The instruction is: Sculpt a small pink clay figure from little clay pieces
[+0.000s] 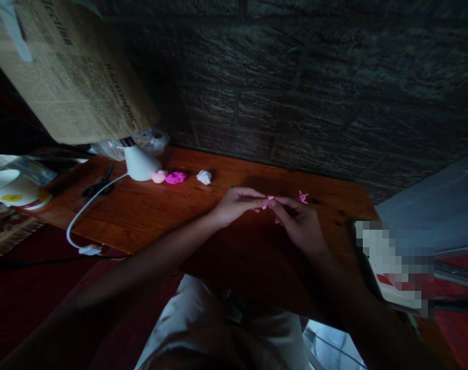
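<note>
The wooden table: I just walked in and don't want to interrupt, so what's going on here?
A person's left hand and right hand pinch a small pink piece between them above the wooden table. A spiky pink figure sits just beyond the right hand. Further left, a white lump sits apart, while a magenta lump and a pale pink lump sit side by side at the lamp base.

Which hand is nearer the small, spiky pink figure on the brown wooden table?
Right. The right hand is just on the near side of the small, spiky pink figure; the left hand is farther off, to the figure's left.
</note>
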`<state>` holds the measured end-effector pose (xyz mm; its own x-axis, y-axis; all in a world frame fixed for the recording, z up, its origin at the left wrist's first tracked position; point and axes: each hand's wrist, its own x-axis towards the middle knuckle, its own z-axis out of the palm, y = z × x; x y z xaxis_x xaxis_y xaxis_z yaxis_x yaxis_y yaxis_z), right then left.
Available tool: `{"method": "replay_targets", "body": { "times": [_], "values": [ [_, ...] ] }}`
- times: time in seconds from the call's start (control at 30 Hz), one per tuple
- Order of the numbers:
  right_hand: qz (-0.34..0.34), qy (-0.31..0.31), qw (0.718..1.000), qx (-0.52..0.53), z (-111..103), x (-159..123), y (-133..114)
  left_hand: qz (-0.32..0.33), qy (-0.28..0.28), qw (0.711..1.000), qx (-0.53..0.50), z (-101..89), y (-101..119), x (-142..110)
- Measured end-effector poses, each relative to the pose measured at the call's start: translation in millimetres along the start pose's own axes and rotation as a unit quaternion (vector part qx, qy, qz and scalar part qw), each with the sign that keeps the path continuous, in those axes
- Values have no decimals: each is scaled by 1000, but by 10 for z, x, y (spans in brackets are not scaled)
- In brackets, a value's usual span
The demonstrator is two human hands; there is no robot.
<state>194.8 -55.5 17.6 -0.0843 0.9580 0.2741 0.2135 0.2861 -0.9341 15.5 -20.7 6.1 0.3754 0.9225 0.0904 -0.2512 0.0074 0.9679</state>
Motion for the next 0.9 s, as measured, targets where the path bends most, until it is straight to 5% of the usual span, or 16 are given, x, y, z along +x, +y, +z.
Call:
{"method": "replay_targets", "body": {
  "times": [0.9],
  "values": [
    [-7,1,1000,17,9,7,-16,49,7,998,28,6,4,0]
  ]
}}
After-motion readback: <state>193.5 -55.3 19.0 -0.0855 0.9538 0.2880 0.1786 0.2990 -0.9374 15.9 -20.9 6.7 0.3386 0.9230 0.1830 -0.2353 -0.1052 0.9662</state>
